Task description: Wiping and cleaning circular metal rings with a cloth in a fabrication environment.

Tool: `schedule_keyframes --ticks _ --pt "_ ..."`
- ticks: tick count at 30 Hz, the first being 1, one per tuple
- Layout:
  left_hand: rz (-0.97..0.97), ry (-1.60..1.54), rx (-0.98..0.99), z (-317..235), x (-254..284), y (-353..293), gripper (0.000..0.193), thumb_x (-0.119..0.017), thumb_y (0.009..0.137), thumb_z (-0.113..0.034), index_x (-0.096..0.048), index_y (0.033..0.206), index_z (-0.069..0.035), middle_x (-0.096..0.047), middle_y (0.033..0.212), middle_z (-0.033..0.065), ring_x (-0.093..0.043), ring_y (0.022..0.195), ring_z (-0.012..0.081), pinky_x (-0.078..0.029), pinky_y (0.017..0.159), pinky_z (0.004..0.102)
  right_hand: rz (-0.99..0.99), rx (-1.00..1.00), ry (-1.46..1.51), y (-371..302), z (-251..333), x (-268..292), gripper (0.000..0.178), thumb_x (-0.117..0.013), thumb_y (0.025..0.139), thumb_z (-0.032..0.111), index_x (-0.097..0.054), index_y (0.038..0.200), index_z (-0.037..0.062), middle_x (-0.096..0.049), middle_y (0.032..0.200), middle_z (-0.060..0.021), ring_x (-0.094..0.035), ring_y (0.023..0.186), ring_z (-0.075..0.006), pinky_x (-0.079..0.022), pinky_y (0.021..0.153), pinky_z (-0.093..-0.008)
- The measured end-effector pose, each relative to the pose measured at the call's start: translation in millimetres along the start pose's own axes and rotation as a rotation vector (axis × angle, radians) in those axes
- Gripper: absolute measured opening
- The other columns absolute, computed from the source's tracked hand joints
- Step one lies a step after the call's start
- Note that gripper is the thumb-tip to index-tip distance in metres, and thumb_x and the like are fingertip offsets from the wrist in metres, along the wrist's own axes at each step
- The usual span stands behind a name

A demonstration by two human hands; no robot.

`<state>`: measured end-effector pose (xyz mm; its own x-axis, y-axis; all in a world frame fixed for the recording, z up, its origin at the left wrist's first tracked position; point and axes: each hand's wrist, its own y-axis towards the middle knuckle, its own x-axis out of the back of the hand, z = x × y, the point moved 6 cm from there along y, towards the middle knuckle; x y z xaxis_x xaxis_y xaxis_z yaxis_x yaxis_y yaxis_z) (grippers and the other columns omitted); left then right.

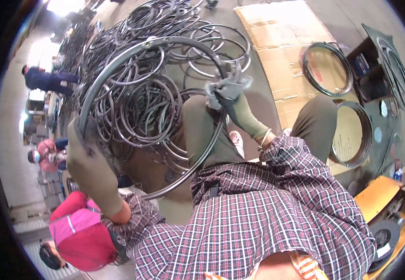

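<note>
Fingers of the olive-sleeved left hand [85, 140] are indistinct, grip untellable; the grey-gloved right hand's [227, 88] grip wraps a round dark-grey tubular ring [151, 43], near-left arc hidden, spanning far to near.

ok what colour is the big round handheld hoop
Dark grey hoop, clearest in the head view.

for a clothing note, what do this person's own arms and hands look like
The right hand wears a grey glove and a long olive cuff; the left hand wears an olive covering with dark patches. The sleeves are dark plaid with white and reddish lines. A pale band circles the right wrist.
</note>
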<state>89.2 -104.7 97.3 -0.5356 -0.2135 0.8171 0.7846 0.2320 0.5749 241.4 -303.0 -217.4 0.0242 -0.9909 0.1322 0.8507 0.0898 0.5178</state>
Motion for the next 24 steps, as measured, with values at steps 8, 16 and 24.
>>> schedule_keyframes --ticks 8,16,24 --pt "0.112 -0.32 -0.186 1.8 10.1 -27.3 0.056 -0.056 0.095 -0.036 -0.044 0.139 -0.002 -0.054 0.123 0.0173 -0.06 0.101 0.0286 -0.049 0.085 0.0368 -0.133 0.312 -0.011 94.7 155.4 45.2 0.028 -0.066 0.069 0.003 -0.062 0.097 0.0024 -0.063 0.1 -0.0202 -0.062 0.097 -0.0367 -0.051 0.083 -0.0436" --pt "0.196 -0.376 0.019 -21.6 -31.7 12.7 0.07 -0.058 0.093 -0.047 -0.038 0.144 -0.003 -0.046 0.134 0.0171 -0.056 0.11 0.0294 -0.046 0.093 0.0356 -0.422 -0.235 1.124 -74.0 -27.8 -17.4 0.027 -0.067 0.091 0.015 -0.063 0.113 0.0015 -0.069 0.106 -0.0049 -0.064 0.098 -0.0156 -0.051 0.084 -0.0322" --pt "0.215 -0.92 0.045 -33.0 -93.3 30.3 0.051 -0.056 0.097 -0.032 -0.046 0.135 0.0 -0.053 0.108 0.0118 -0.054 0.087 0.0195 -0.045 0.072 0.0293 -0.226 -0.424 1.291 1.7 35.7 21.4 0.019 -0.061 0.087 0.011 -0.065 0.102 -0.0013 -0.07 0.101 -0.0132 -0.067 0.088 -0.0241 -0.052 0.076 -0.0375"
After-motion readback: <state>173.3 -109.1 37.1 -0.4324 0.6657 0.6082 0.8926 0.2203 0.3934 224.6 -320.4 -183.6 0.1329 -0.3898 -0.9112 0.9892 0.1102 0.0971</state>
